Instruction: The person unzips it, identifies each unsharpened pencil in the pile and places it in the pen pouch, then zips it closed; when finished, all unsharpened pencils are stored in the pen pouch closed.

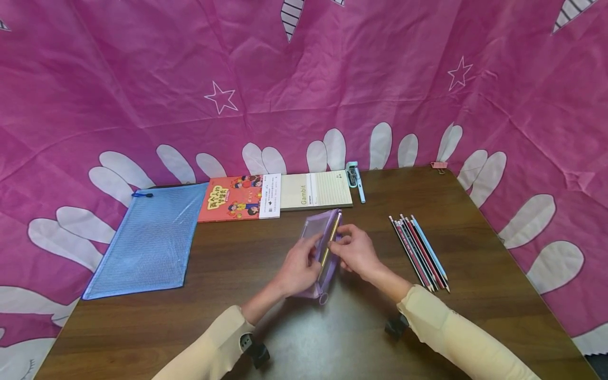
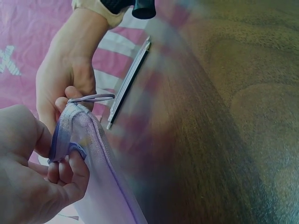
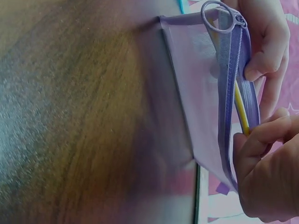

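Note:
A translucent purple zippered pencil case point(image 1: 311, 229) is held above the table's middle, its zipper open. My left hand point(image 1: 299, 266) grips its edge near the round zipper pull point(image 3: 217, 17), as the left wrist view also shows. A yellow pencil point(image 3: 240, 105) lies slantwise in the opening, one part inside behind the translucent wall. My right hand point(image 1: 355, 250) pinches this pencil point(image 1: 331, 240) at the case's mouth, and its fingers hide part of the shaft. In the right wrist view the right hand point(image 3: 271, 168) is beside the zipper edge.
Several loose pencils point(image 1: 420, 253) lie bunched to the right. A blue mesh zipper bag point(image 1: 147, 243) lies at the left. Along the back are a red book point(image 1: 233, 198), a notepad point(image 1: 328, 190), a small stapler-like item point(image 1: 351, 174) and a light-blue pen point(image 1: 360, 187).

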Tool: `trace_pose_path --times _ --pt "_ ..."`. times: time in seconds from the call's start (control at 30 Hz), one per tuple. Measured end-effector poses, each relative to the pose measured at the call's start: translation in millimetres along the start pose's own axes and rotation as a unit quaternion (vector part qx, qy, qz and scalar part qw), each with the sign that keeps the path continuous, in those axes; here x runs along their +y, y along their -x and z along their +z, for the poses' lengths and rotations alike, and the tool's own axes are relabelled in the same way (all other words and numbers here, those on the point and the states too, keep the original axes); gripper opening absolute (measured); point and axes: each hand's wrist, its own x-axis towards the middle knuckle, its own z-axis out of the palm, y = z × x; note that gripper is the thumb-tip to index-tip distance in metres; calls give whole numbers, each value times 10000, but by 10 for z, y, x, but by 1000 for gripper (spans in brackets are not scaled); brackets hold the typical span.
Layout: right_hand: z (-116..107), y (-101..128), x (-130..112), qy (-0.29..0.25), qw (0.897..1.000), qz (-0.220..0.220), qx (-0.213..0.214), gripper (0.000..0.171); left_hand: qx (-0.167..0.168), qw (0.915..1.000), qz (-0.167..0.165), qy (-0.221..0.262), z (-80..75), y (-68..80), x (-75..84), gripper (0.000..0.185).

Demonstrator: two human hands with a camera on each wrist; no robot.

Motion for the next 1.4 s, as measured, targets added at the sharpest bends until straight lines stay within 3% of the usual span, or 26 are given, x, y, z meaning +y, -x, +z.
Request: trace_pose_path --times 0.33,0.6,0.73,1.07,1.23,1.4 --pt "-108 18 -77 108 9994 -201 -260 28 252 9996 -77 130 -35 26 -9 66" --pt "-435 -16 -73 65 9997 -86 -197 24 576 9979 -44 309 -136 28 -10 64" --pt "-649 -35 -26 313 9994 -19 -126 26 660 9971 -169 328 -181 22 -21 65" --pt "-1315 -65 65 1236 9919 -128 -272 31 352 9984 -136 418 -136 38 -3 65" --pt "-1571 -99 141 2040 9783 -191 -303 25 334 9987 -69 390 -94 47 -10 66" --pt "-1653 -158 250 2544 9659 -68 -483 20 259 9991 -18 321 -33 50 -31 66"
